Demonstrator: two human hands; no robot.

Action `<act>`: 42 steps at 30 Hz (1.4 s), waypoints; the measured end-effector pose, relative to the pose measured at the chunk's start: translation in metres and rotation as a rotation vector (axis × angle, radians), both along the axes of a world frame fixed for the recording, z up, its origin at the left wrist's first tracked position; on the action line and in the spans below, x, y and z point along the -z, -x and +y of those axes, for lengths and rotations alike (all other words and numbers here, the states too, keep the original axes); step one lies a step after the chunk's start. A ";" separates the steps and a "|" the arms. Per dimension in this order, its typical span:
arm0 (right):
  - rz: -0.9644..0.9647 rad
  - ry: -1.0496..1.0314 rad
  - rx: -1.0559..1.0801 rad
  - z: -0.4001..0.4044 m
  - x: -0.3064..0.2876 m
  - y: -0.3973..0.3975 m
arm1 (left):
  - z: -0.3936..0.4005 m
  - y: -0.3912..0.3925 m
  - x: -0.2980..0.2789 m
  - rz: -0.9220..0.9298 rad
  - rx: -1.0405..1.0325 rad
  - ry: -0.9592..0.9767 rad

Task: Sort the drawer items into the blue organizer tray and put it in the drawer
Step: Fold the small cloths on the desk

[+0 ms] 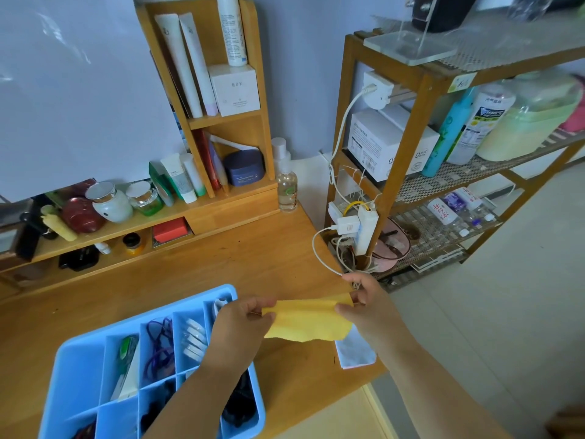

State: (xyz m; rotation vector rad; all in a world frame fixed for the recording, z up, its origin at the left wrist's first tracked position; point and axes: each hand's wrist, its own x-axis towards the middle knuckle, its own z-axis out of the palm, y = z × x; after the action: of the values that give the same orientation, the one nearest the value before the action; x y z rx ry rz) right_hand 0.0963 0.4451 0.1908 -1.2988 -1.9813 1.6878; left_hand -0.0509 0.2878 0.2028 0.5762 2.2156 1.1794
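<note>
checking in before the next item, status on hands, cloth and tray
Left hand and right hand pinch yellow cloth stretched between them, above the desk. Blue tray on desk, partly filled. White packet lies under cloth.

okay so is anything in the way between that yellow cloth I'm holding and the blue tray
Mostly your own left hand. It pinches one end of the yellow cloth and hangs over the right-hand compartments of the blue tray; the right hand holds the other end. Nothing else visible lies between them on the desk.
</note>
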 end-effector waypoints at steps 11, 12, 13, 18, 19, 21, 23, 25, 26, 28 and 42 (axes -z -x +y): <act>-0.153 -0.166 -0.232 0.001 -0.014 0.000 | -0.001 0.000 -0.004 0.197 0.002 0.109; -0.194 -0.252 -0.259 0.000 -0.015 0.000 | -0.001 0.001 -0.005 0.183 0.005 0.107; -0.219 -0.327 -0.277 0.000 -0.015 0.000 | -0.002 0.001 -0.006 0.176 0.011 0.106; -0.134 -0.237 -0.245 0.014 -0.019 -0.005 | -0.001 0.008 -0.009 -0.043 0.031 -0.011; -0.061 -0.078 -0.208 0.016 -0.021 -0.006 | 0.001 0.009 -0.013 -0.129 0.033 -0.036; 0.106 0.241 -0.151 0.017 -0.024 -0.008 | 0.005 0.008 -0.016 -0.223 0.054 -0.086; 0.236 0.436 -0.099 0.016 -0.022 -0.008 | 0.013 0.004 -0.015 -0.293 0.040 -0.144; 0.286 0.535 -0.052 0.015 -0.018 -0.007 | 0.021 0.002 -0.011 -0.381 -0.024 -0.193; 0.287 0.557 -0.023 0.014 -0.016 -0.006 | 0.024 0.000 -0.009 -0.405 -0.057 -0.194; 0.284 0.591 0.036 0.014 -0.009 -0.005 | 0.028 -0.001 -0.001 -0.446 -0.100 -0.190; 0.075 0.382 0.219 0.006 0.014 -0.001 | 0.038 -0.037 0.013 0.115 -0.058 -0.089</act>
State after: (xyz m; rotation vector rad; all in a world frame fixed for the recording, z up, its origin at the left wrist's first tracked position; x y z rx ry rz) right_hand 0.0977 0.4507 0.1767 -1.4827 -1.4589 2.0311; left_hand -0.0139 0.3258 0.1896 0.6337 2.2988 1.3098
